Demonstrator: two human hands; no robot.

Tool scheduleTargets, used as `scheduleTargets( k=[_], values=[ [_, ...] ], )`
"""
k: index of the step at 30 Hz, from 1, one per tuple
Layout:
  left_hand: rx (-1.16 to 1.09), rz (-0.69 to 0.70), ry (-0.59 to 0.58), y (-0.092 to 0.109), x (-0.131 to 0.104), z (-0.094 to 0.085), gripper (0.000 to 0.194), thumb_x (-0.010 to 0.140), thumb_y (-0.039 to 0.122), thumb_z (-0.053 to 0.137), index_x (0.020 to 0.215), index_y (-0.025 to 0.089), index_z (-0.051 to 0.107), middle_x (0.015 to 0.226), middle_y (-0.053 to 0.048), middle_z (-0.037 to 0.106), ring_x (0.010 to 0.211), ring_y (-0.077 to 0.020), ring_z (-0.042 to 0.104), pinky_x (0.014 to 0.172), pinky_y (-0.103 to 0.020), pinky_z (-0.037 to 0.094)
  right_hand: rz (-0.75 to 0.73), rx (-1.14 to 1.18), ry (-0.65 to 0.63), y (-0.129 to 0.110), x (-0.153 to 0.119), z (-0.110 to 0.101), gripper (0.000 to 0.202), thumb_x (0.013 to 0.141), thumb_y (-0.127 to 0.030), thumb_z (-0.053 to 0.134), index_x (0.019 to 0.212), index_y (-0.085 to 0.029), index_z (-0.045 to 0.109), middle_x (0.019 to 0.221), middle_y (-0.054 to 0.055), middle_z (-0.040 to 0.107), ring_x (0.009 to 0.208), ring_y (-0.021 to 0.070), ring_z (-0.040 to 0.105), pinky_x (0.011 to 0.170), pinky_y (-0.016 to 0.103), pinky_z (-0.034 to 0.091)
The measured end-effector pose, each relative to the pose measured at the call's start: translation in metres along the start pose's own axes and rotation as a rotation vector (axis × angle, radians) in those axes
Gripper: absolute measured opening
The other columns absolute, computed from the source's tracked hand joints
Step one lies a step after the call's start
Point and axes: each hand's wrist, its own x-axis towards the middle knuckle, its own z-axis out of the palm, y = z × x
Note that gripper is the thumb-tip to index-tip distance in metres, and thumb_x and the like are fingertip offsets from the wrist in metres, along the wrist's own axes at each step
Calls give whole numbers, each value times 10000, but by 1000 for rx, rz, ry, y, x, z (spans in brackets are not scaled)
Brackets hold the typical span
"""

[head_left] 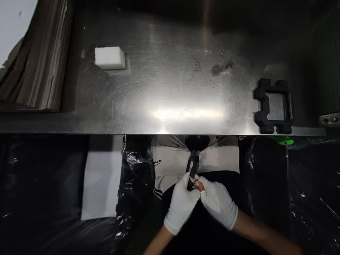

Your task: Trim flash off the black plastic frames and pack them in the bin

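Observation:
Below the table edge, close to my body, my left hand (182, 202) in a white glove is closed around the lower end of a black plastic-looking frame (196, 163), which is seen nearly edge-on. My right hand (217, 201), also gloved but with the thumb tip bare, is closed in a pinch right against the frame's lower end. A small, thin, pale blade-like piece (192, 180) shows at its fingertips; its exact kind is too small to make out. The gloved fingers hide part of the frame. Both hands meet at the fingertips.
On the metal table (164, 88) lie another black notched frame (262, 106) at the right front edge and a white foam block (110, 58) at the left. A stack of brown sheets (39, 60) fills the far left. Black plastic wrapping (39, 184) hangs below the table.

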Motion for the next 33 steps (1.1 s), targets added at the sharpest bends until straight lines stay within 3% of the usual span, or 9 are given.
scheduleTargets(
  k=[12, 16, 20, 24, 26, 28, 30, 31, 33],
  values=[
    [25, 22, 22, -4, -3, 2, 138, 754, 244, 652, 887, 207, 660, 803, 10, 646, 766, -190, 583, 732, -318, 501, -94, -31, 81, 14, 2, 5, 425, 1194, -437, 308, 1099, -236, 669, 880, 31, 790, 734, 201, 742, 627, 288, 390],
    [35, 16, -84, 2, 1, -15, 187, 718, 232, 592, 899, 218, 638, 780, 35, 583, 736, -168, 522, 723, -297, 459, -216, 135, 101, 24, -6, -25, 436, 1155, -549, 378, 922, -246, 588, 763, 1, 677, 658, 181, 627, 614, 292, 421],
    [149, 20, -258, 21, 7, -42, 99, 750, 231, 579, 833, 219, 632, 768, 28, 596, 707, -163, 514, 686, -290, 436, -259, 200, 422, 19, 8, -64, 342, 1081, -573, 572, 1030, -244, 650, 996, 48, 726, 839, 208, 674, 760, 333, 542],
    [287, 76, -390, 38, 15, -67, 118, 846, 282, 645, 879, 212, 733, 817, -3, 706, 737, -197, 611, 706, -305, 487, -510, -10, 153, 4, 46, -90, 268, 1077, -450, 620, 1219, -258, 742, 1178, 58, 769, 1069, 233, 714, 916, 364, 542],
    [275, 145, -310, 40, 14, -77, 164, 881, 367, 722, 933, 220, 771, 941, -33, 777, 863, -235, 694, 824, -331, 550, -500, -97, 58, 1, 59, -95, 188, 1063, -413, 660, 1055, -259, 767, 998, 7, 778, 928, 204, 711, 815, 326, 498],
    [292, 217, -4, 35, 7, -82, 210, 889, 442, 783, 911, 233, 776, 975, -43, 791, 921, -246, 715, 907, -348, 559, -402, -88, 98, 5, 64, -94, 263, 1046, -437, 685, 873, -243, 726, 778, -32, 711, 725, 170, 638, 688, 300, 420],
    [274, 209, 318, 24, -3, -79, 348, 928, 516, 765, 736, 230, 711, 803, -28, 731, 786, -216, 666, 813, -329, 537, -303, 15, 196, 11, 61, -87, 340, 1027, -482, 686, 790, -237, 675, 682, -42, 650, 656, 162, 581, 645, 294, 388],
    [231, 164, 371, 18, -8, -73, 464, 956, 572, 727, 654, 225, 663, 699, -18, 671, 695, -196, 613, 735, -322, 509, -269, 82, 248, 13, 59, -81, 348, 1016, -498, 682, 786, -237, 669, 690, -35, 656, 672, 170, 588, 655, 296, 404],
    [72, 54, 283, 6, -13, -55, 584, 954, 699, 687, 631, 214, 656, 618, -9, 606, 614, -177, 547, 641, -318, 465, -222, 236, 323, 13, 51, -65, 313, 992, -515, 691, 853, -235, 697, 788, -7, 724, 766, 200, 644, 716, 308, 465]
  ],
)
